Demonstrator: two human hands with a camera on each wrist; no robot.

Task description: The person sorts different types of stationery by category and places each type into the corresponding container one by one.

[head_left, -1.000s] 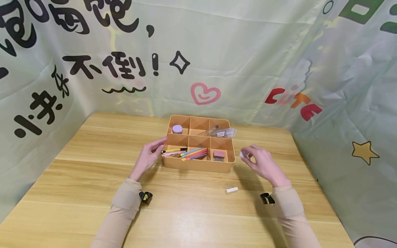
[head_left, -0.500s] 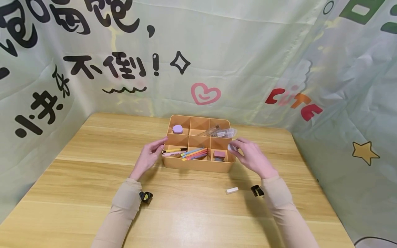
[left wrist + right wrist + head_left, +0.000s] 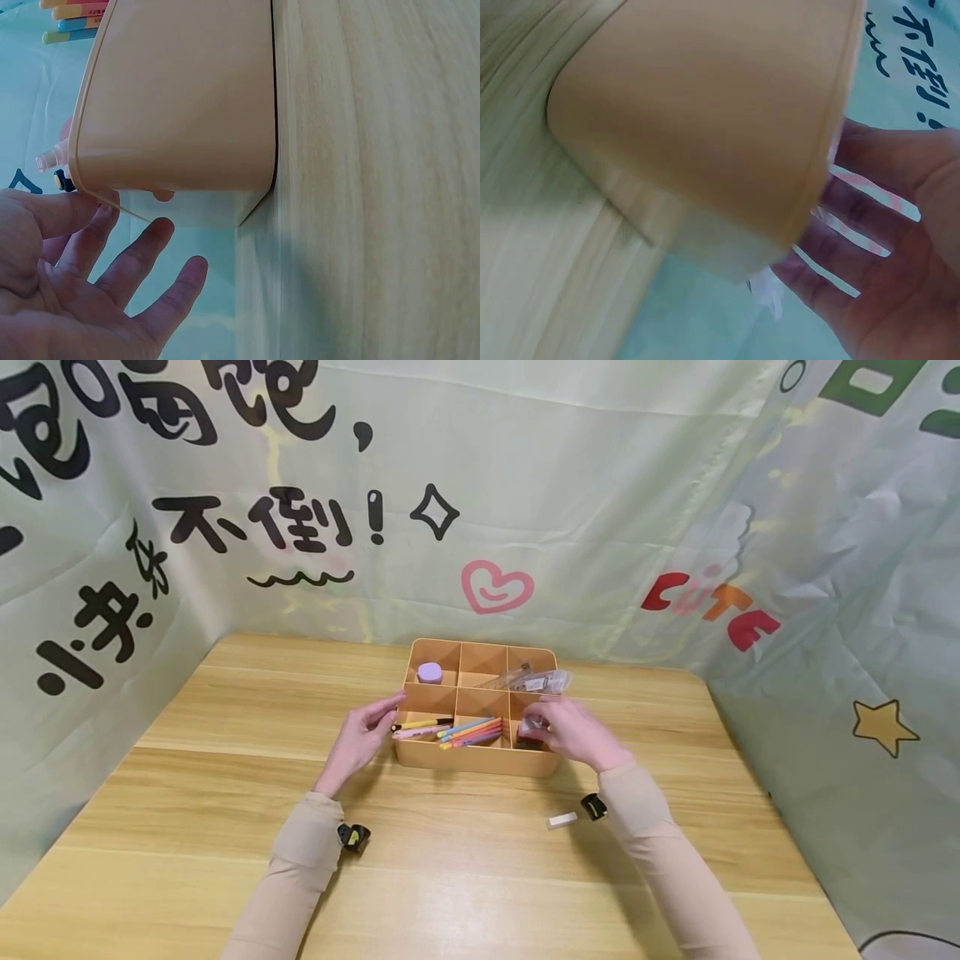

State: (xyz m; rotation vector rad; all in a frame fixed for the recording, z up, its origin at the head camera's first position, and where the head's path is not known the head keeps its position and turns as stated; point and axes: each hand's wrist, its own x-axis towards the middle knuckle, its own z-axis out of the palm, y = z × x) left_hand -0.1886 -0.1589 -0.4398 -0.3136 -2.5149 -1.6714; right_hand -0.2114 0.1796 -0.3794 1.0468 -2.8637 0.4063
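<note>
An orange-tan organizer box (image 3: 480, 762) with several compartments stands on the table. At its left side my left hand (image 3: 358, 742) touches the rim with thumb and forefinger, the other fingers spread, as the left wrist view (image 3: 105, 277) shows. My right hand (image 3: 573, 731) reaches into the front right compartment, its fingertips pinching a small whitish object (image 3: 532, 723) whose kind I cannot make out. That hand covers most of the erasers there. In the right wrist view the box wall hides the right fingertips. A white eraser (image 3: 561, 820) lies on the table in front of the box.
Pens (image 3: 423, 727) lie in the front left compartment and colored markers (image 3: 471, 732) in the front middle one. A purple item (image 3: 430, 673) sits at back left. Clear plastic packets (image 3: 543, 682) stick out at back right. A printed curtain hangs behind the wooden table (image 3: 450, 860).
My right hand has moved left from beside the box, over its right rim and down into the front right compartment, carrying the small whitish object. The left hand stays in place.
</note>
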